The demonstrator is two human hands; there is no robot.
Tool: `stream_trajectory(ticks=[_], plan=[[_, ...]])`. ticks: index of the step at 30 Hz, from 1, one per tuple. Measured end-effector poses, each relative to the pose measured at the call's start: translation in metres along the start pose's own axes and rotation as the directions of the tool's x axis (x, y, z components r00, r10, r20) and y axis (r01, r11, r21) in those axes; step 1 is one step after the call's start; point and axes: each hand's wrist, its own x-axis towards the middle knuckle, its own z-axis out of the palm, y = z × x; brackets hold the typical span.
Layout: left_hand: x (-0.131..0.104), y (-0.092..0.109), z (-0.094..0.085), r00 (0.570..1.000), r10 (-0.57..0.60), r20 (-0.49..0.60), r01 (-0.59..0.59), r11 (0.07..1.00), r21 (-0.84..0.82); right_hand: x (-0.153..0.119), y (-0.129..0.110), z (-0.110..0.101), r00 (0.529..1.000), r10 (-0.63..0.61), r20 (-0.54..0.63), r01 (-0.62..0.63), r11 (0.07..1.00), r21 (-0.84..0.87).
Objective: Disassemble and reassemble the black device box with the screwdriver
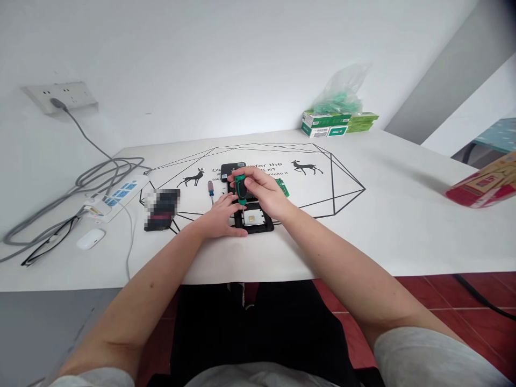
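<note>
Two bare hands work at a black casing in the head view, lying flat on the white table near its front edge, within easy reach of both. The right hand has its fingers closed round the handle of a green-and-black screwdriver. The tool stands nearly upright, its shaft reaching down to the left side of the silver part in the casing, probably so it can turn straight. Whether the tip is seated, I cannot tell. The left hand lies at the casing's left side, thumb spread wide from the fingers, seemingly to steady it. Just beyond lie a second screwdriver and a green circuit board, apparently set aside to either side, leaving the hands room.
</note>
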Motion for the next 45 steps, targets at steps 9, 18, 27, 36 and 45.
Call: stream_trajectory(ticks=[9,18,27,36,45], plan=[[0.000,-0.003,0.001,1.000,0.005,0.017,-0.006,1.000,0.003,0.004,-0.003,-0.004,0.991,-0.054,-0.125,0.047,0.997,-0.061],[0.001,0.001,-0.001,0.999,0.034,-0.013,-0.034,0.999,-0.019,0.000,-0.006,0.007,0.991,0.098,-0.087,-0.081,0.980,0.180],[0.001,-0.001,-0.001,1.000,-0.004,0.011,0.004,1.000,-0.016,0.002,0.000,-0.002,0.998,-0.047,-0.030,0.046,0.999,-0.026],[0.001,-0.002,0.000,1.000,-0.011,0.004,0.011,1.000,-0.011,0.004,-0.004,-0.005,0.984,-0.137,-0.114,0.115,0.977,-0.179],[0.001,-0.001,-0.002,1.000,-0.003,0.017,0.003,1.000,-0.009,0.000,-0.005,0.007,0.987,0.069,-0.143,-0.047,0.987,0.150]])
